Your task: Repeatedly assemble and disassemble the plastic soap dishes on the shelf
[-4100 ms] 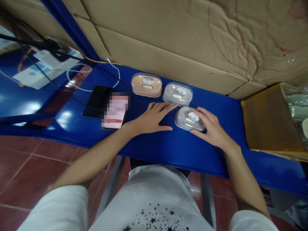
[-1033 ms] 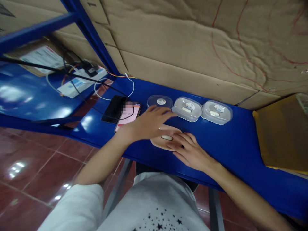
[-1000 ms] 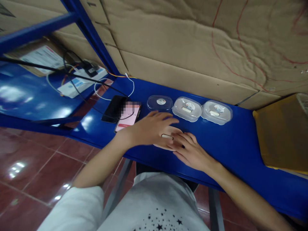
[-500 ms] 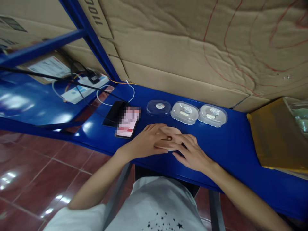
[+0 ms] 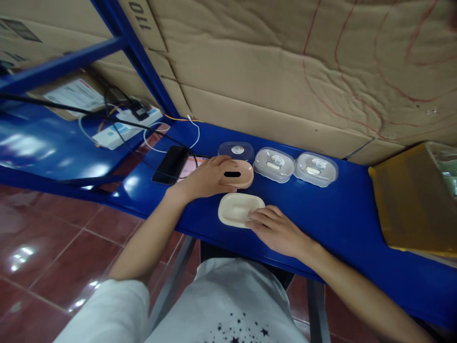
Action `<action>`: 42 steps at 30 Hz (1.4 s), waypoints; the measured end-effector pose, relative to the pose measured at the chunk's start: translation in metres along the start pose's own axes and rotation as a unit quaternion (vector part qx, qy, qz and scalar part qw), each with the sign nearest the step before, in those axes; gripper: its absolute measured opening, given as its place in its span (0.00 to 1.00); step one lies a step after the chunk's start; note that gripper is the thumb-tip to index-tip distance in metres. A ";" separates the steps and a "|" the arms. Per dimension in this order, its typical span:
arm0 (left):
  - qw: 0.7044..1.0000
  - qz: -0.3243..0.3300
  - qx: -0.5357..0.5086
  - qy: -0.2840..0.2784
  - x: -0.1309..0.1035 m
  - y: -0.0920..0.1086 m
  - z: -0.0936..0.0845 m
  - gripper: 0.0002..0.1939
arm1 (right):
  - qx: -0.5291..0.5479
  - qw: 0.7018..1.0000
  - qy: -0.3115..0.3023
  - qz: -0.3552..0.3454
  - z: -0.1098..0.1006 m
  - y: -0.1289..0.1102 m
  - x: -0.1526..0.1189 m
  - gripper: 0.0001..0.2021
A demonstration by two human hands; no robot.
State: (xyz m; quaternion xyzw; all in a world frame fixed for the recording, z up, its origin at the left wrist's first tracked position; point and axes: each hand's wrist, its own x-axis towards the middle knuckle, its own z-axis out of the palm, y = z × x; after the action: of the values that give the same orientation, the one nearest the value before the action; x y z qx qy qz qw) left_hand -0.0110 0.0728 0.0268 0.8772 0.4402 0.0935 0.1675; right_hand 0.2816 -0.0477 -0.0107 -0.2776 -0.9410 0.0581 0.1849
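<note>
My left hand [image 5: 213, 175] grips the left side of a peach-coloured oval cover [image 5: 246, 176] with a dark slot in its top, fingers over the far edge and thumb at the near edge. Just nearer to me lies a shallow cream oval tray [image 5: 232, 212], its hollow side up. My right hand [image 5: 273, 228] has its fingers closed on the tray's right edge. The cover and tray are apart from each other. A phone [image 5: 188, 166] with a lit screen is partly hidden behind my left hand.
Behind the hands stand see-through containers: an oval one [image 5: 228, 148] and two with white pieces, one in the middle [image 5: 262, 164] and one at right [image 5: 330, 174]. A dark phone-like slab [image 5: 169, 164] lies left. A taped box [image 5: 403, 205] stands right; cables and a power strip [image 5: 117, 132] lie left.
The slotted cover has come off the cream tray. My left hand has carried it up and away, partly over the phone, while my right hand has taken hold of the tray's right edge.
</note>
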 end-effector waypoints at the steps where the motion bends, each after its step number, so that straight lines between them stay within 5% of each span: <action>1: 1.000 -0.007 0.007 -0.003 0.000 0.000 0.001 0.36 | 0.007 1.000 -0.006 -0.007 0.001 -0.002 0.000 0.14; 9: 1.000 -0.005 0.000 -0.018 -0.004 0.000 0.007 0.33 | -0.010 1.000 -0.021 -0.007 0.002 -0.004 0.002 0.20; 13: 0.997 0.013 0.029 0.064 -0.025 0.025 0.018 0.31 | -0.064 0.995 0.057 0.052 -0.020 0.026 0.003 0.27; 19: 0.995 0.045 0.078 0.051 -0.055 0.048 0.037 0.38 | -0.122 0.975 0.044 0.180 -0.048 0.084 0.014 0.33; 25: 0.991 0.094 0.042 0.080 -0.013 0.051 0.018 0.32 | -0.099 0.969 -0.043 0.222 -0.053 0.119 0.049 0.44; 28: 0.987 0.104 0.086 0.089 0.017 0.060 0.011 0.28 | -0.047 0.968 -0.083 0.233 -0.066 0.129 0.060 0.42; 35: 0.965 0.174 0.185 0.071 0.042 0.084 0.028 0.23 | 0.048 0.962 -0.033 0.266 -0.103 0.152 0.060 0.37; 38: 0.959 0.193 0.201 0.055 0.042 0.093 0.038 0.26 | 0.051 0.965 -0.045 0.253 -0.095 0.167 0.071 0.34; 42: 0.954 0.261 0.143 0.015 0.039 0.098 0.042 0.18 | 0.049 0.962 -0.086 0.254 -0.071 0.180 0.087 0.31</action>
State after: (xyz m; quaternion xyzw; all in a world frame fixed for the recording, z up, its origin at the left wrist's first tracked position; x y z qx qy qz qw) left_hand 0.0979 0.0402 0.0255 0.9748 0.2068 0.0833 0.0032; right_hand 0.3311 0.1513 0.0441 -0.4918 -0.8481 0.1724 0.0962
